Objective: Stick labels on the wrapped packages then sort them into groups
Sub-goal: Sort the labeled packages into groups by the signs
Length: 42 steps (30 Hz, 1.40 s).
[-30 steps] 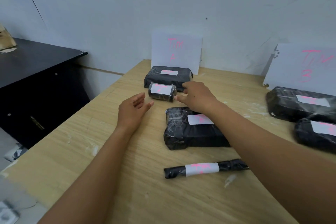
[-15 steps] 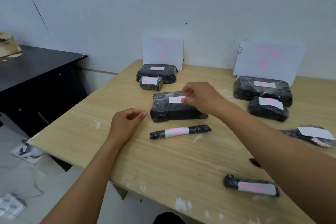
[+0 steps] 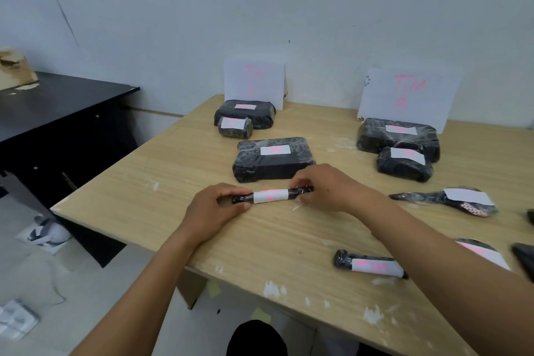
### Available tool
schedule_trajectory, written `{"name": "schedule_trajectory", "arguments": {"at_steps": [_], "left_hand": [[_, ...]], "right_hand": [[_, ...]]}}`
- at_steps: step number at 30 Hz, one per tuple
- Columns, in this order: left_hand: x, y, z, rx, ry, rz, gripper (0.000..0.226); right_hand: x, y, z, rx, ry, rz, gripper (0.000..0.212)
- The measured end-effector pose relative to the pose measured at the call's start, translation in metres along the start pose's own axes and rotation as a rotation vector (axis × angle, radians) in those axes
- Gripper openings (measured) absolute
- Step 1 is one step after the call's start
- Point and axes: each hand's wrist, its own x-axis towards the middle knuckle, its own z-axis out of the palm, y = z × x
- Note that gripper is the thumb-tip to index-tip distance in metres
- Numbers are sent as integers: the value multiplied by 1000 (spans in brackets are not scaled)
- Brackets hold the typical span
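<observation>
A thin black wrapped stick package (image 3: 271, 195) with a white, pink-marked label lies across the middle of the wooden table (image 3: 173, 170). My left hand (image 3: 215, 208) pinches its left end and my right hand (image 3: 323, 186) pinches its right end. Just behind it sits a flat black labelled package (image 3: 273, 157). Under the left paper sign (image 3: 254, 82) lie a flat package (image 3: 245, 113) and a small roll (image 3: 235, 126). Under the right sign (image 3: 407, 95) lie a large package (image 3: 397, 136) and a smaller one (image 3: 404, 163).
A spoon-shaped wrapped package (image 3: 445, 199) lies at the right, another labelled stick (image 3: 371, 265) near the front edge, and one more labelled package (image 3: 479, 251) is partly behind my right arm. A black desk (image 3: 57, 113) stands left of the table.
My right hand left the flat package's label and my left hand moved right; both now pinch the ends of the thin stick package. The view pulled back from the table.
</observation>
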Motion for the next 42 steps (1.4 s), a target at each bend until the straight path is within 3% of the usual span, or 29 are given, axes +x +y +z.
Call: {"name": "schedule_trajectory", "arguments": {"at_steps": [10, 25, 42], "left_hand": [[7, 27, 32, 106, 18, 108, 24], [38, 82, 106, 272, -95, 204, 23], [90, 140, 183, 198, -143, 240, 16]], "right_hand": [[-24, 28, -11, -83, 42, 64, 18], [-79, 99, -33, -92, 176, 247, 20], [-137, 160, -56, -124, 290, 469, 21]]}}
